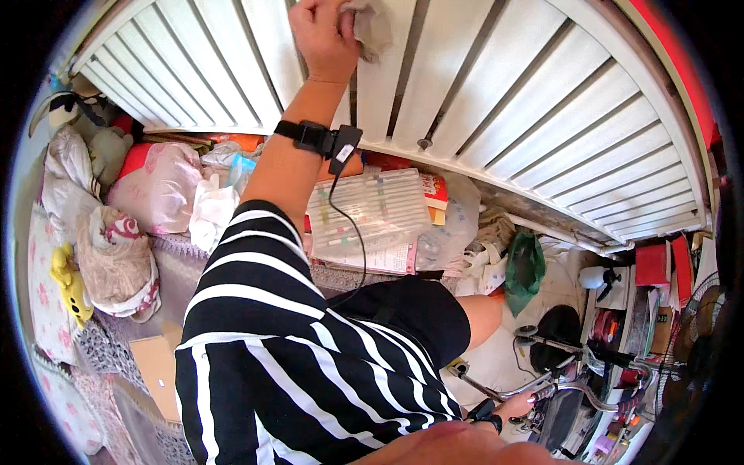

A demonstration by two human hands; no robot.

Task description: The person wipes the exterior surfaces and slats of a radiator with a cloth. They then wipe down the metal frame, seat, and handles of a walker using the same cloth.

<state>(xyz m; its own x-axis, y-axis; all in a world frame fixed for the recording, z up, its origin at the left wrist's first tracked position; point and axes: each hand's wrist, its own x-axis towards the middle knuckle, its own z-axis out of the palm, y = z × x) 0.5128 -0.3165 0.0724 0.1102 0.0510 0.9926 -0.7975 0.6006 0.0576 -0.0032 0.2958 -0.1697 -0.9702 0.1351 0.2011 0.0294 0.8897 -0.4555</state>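
My left hand is raised at the top of the view, holding a crumpled greyish-white cloth against the face of a white slatted radiator. A black strap with a small module sits on that forearm, and a thin cable runs down from it. Low on the right, my right hand is closed around the tube of a metal frame with curved bars and dark grips. Its wrist also bears a black strap. Below the radiator lies a clear plastic case of marker-like sticks, on papers.
Soft bundles, a yellow plush toy and a cardboard box lie to the left. A green plastic bag hangs at right, beside a black round seat. Shelves with red boxes stand at far right.
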